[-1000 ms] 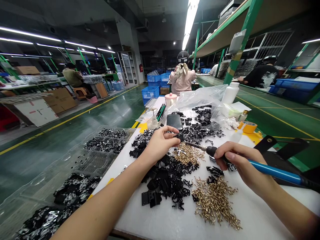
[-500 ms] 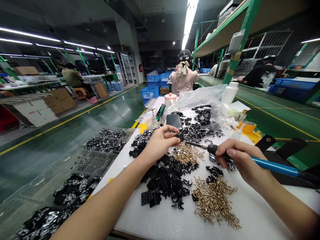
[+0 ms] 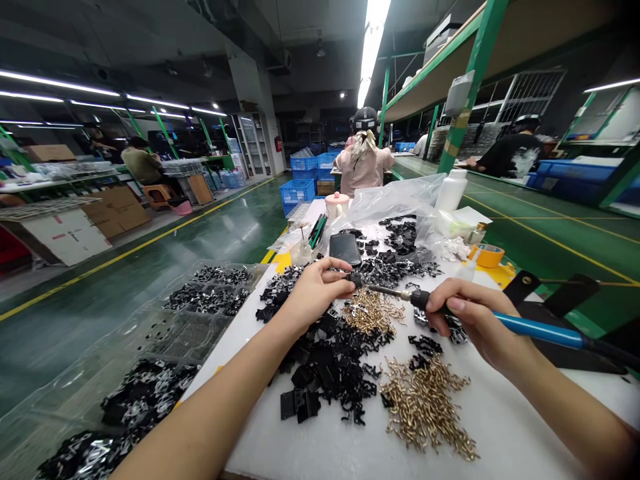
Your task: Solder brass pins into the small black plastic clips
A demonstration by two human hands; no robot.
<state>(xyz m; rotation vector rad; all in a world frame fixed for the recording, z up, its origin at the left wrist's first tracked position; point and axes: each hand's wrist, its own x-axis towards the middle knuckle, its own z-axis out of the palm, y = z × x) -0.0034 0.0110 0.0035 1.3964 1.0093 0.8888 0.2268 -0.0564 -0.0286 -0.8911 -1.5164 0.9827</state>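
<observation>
My left hand (image 3: 316, 288) pinches a small black plastic part (image 3: 355, 279) between thumb and fingers above the table. Closed around the black grip of a soldering iron (image 3: 537, 329) with a blue handle is my right hand (image 3: 473, 313). The iron's metal tip reaches left to the black part, apparently touching it; the exact contact is too small to make out. Below the hands lie a pile of bent brass-coloured pieces (image 3: 370, 312) and heaped black parts (image 3: 333, 367). A larger brass-coloured pile (image 3: 430, 403) sits nearer the front.
A phone (image 3: 345, 248), a lidded cup (image 3: 337, 204), a white bottle (image 3: 452, 191), orange tape (image 3: 487, 255) and clear plastic sheeting (image 3: 390, 200) stand farther back. Left of the table is a clear compartment tray (image 3: 185, 327) with black parts. A person (image 3: 364, 160) sits ahead, facing away.
The view has tilted slightly, so the table's contents appear shifted a little left. Both hands keep their grips, with the iron's tip still at the black part.
</observation>
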